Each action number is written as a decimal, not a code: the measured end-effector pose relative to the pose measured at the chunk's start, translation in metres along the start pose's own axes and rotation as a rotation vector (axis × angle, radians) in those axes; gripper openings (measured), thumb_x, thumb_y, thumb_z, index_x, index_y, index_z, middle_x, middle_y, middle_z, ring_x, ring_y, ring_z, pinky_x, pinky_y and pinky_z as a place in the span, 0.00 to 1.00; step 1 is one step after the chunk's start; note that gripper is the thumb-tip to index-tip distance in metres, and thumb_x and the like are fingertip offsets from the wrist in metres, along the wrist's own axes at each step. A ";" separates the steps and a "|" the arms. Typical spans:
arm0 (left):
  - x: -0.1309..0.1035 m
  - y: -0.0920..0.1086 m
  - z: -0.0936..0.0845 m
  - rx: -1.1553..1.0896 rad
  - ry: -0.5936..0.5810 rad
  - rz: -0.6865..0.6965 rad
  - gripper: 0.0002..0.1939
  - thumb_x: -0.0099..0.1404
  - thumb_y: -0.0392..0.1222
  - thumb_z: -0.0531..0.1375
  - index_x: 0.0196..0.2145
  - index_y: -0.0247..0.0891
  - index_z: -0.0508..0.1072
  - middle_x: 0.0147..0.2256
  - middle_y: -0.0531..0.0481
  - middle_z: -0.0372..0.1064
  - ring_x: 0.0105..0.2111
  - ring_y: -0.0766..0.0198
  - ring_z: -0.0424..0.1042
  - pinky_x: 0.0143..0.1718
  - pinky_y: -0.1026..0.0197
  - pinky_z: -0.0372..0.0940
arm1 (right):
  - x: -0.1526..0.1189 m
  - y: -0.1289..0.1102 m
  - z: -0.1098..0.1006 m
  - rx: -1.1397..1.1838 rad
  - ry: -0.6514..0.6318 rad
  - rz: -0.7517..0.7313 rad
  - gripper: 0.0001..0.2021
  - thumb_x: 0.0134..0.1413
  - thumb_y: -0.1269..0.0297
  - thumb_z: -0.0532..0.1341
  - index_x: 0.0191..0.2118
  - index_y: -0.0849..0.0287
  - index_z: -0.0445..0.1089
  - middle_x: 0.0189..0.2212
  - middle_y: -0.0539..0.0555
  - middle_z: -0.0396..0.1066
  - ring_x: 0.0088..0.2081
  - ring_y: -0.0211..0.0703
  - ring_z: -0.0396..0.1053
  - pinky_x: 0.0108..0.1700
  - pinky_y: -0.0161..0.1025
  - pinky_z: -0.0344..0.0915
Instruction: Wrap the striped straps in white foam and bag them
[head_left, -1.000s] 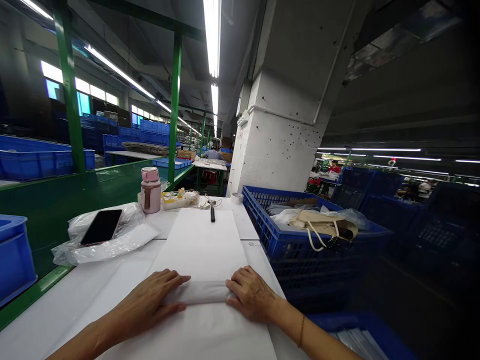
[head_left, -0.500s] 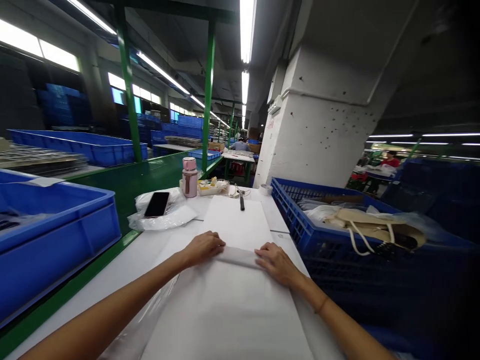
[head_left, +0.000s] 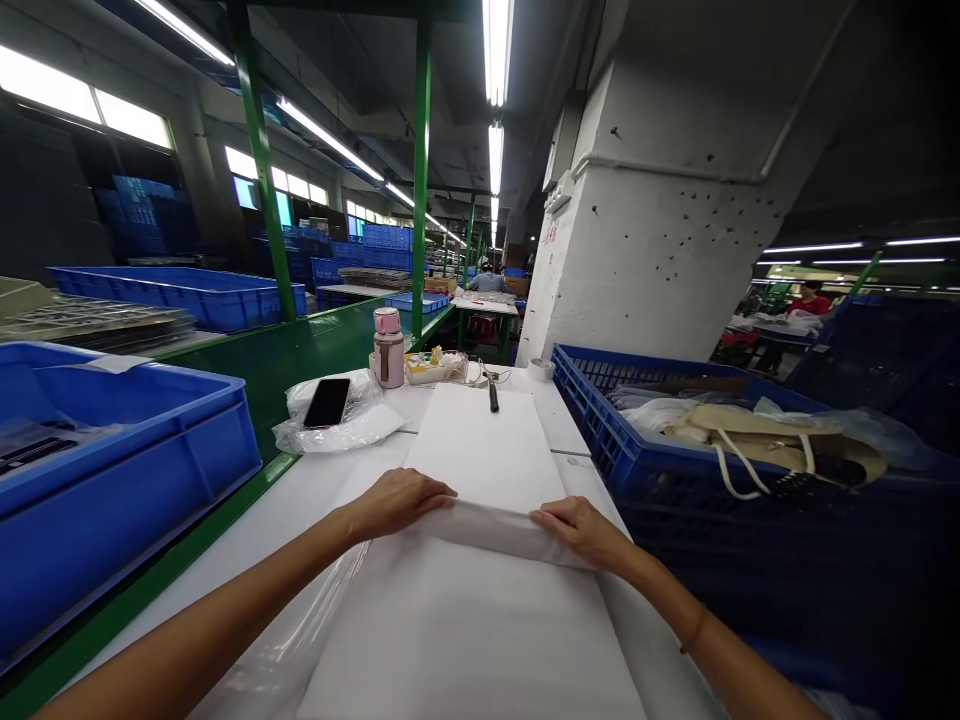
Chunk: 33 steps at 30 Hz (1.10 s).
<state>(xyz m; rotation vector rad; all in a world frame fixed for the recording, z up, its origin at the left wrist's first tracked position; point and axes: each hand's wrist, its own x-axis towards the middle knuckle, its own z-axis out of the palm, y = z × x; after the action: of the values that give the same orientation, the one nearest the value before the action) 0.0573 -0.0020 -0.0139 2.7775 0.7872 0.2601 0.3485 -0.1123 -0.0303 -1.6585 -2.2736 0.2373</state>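
Note:
A thin translucent white sheet forms a raised strip across a flat white board on the table. My left hand pinches the strip's upper edge at its left end, fingers closed. At the right end, my right hand pinches the same edge between thumb and fingers. Clear plastic film lies beneath my left forearm. Beyond my hands, a black-handled tool rests on the far part of the white surface.
A phone lies on plastic wrap at the left. A pink bottle, a small tray and a tape roll stand at the far edge. Blue crates flank the table, the right one holding a beige bag.
The translucent strip is lifted and shows a broader band. My right hand has moved right and closed in a pinch on its edge. The view has shifted slightly.

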 end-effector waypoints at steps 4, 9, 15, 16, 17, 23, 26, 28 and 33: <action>0.008 0.001 0.008 0.055 0.047 0.019 0.22 0.70 0.52 0.43 0.42 0.45 0.75 0.36 0.48 0.70 0.36 0.61 0.69 0.33 0.64 0.58 | -0.003 -0.007 0.003 -0.086 0.059 -0.003 0.14 0.62 0.64 0.52 0.30 0.60 0.70 0.31 0.52 0.67 0.33 0.41 0.64 0.36 0.36 0.57; -0.003 0.017 0.018 0.067 0.082 0.093 0.21 0.70 0.53 0.45 0.50 0.46 0.70 0.42 0.47 0.70 0.41 0.58 0.68 0.42 0.61 0.61 | -0.026 -0.027 0.013 -0.248 0.059 -0.068 0.14 0.56 0.61 0.61 0.46 0.62 0.67 0.40 0.59 0.68 0.42 0.51 0.63 0.47 0.47 0.57; 0.002 -0.005 0.031 0.061 0.117 -0.012 0.24 0.67 0.58 0.46 0.57 0.51 0.62 0.50 0.50 0.68 0.51 0.51 0.66 0.51 0.51 0.61 | -0.017 -0.012 0.009 -0.339 0.034 -0.066 0.09 0.64 0.67 0.51 0.40 0.63 0.66 0.35 0.56 0.69 0.37 0.44 0.66 0.41 0.42 0.63; 0.007 -0.009 0.030 0.041 0.129 -0.021 0.23 0.69 0.57 0.44 0.57 0.52 0.62 0.50 0.51 0.68 0.51 0.52 0.65 0.51 0.52 0.60 | -0.012 -0.006 0.005 -0.334 0.032 -0.059 0.10 0.65 0.67 0.50 0.39 0.63 0.66 0.34 0.54 0.68 0.36 0.42 0.67 0.40 0.41 0.64; 0.013 -0.011 0.029 0.028 0.133 -0.021 0.22 0.69 0.55 0.43 0.57 0.53 0.62 0.50 0.53 0.68 0.52 0.53 0.65 0.51 0.52 0.60 | -0.006 -0.001 0.002 -0.330 0.026 -0.053 0.10 0.65 0.67 0.50 0.38 0.63 0.66 0.32 0.51 0.68 0.33 0.40 0.67 0.38 0.40 0.65; 0.039 -0.011 0.029 0.130 0.156 -0.001 0.22 0.71 0.48 0.40 0.57 0.49 0.63 0.42 0.47 0.69 0.42 0.56 0.68 0.44 0.55 0.63 | 0.019 0.000 -0.001 -0.399 0.014 -0.018 0.13 0.61 0.58 0.56 0.42 0.63 0.66 0.38 0.55 0.67 0.38 0.44 0.67 0.40 0.45 0.66; 0.043 -0.012 0.041 0.149 0.164 0.017 0.20 0.71 0.45 0.42 0.53 0.47 0.67 0.41 0.46 0.70 0.40 0.57 0.69 0.43 0.54 0.63 | 0.028 -0.021 0.009 -0.424 -0.016 -0.078 0.18 0.57 0.54 0.58 0.46 0.63 0.65 0.41 0.58 0.66 0.43 0.50 0.65 0.43 0.49 0.65; 0.042 -0.014 0.047 0.139 0.191 0.005 0.20 0.70 0.45 0.43 0.54 0.46 0.67 0.40 0.47 0.72 0.41 0.56 0.70 0.43 0.54 0.64 | 0.037 -0.036 0.015 -0.422 -0.046 -0.098 0.14 0.57 0.60 0.58 0.45 0.64 0.65 0.40 0.58 0.67 0.43 0.51 0.65 0.43 0.49 0.65; 0.023 -0.011 0.039 0.166 0.427 0.083 0.21 0.69 0.52 0.49 0.58 0.49 0.61 0.49 0.52 0.69 0.49 0.58 0.69 0.53 0.53 0.63 | 0.052 -0.061 0.015 -0.318 -0.044 0.037 0.06 0.58 0.71 0.57 0.41 0.64 0.67 0.40 0.56 0.68 0.43 0.47 0.67 0.44 0.49 0.66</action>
<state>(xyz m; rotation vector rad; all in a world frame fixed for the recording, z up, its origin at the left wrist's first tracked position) 0.0806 0.0125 -0.0522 2.9538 0.8153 0.8625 0.2746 -0.0815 -0.0172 -1.8637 -2.4144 -0.0860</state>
